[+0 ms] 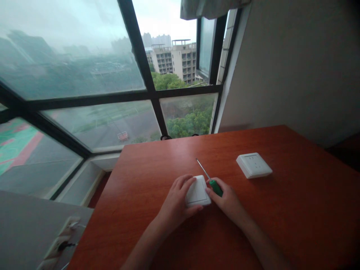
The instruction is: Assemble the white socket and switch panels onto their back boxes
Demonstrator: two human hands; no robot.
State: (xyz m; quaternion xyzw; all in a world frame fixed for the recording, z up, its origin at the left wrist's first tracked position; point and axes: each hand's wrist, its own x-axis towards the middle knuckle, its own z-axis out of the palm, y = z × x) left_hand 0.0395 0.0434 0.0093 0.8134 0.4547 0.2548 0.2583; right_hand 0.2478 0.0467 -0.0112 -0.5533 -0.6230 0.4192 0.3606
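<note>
My left hand [180,197] grips a white square wall switch [197,192] by its left side, fingers over the far edge and thumb along the near edge. In my right hand [226,198] is a screwdriver with a green handle [216,188]. Its thin metal shaft [203,169] points away from me and to the left, the tip clear of the switch. My right thumb and fingers are at the switch's right edge. Off to the right, a white wall socket [254,165] on a thick base lies face up on the table.
The reddish-brown wooden table [146,176] stands against a dark-framed window [153,93], with a grey wall [281,67] at the right. Low on the left, wall outlets [57,245] hold plugs and cables beside the table's left edge.
</note>
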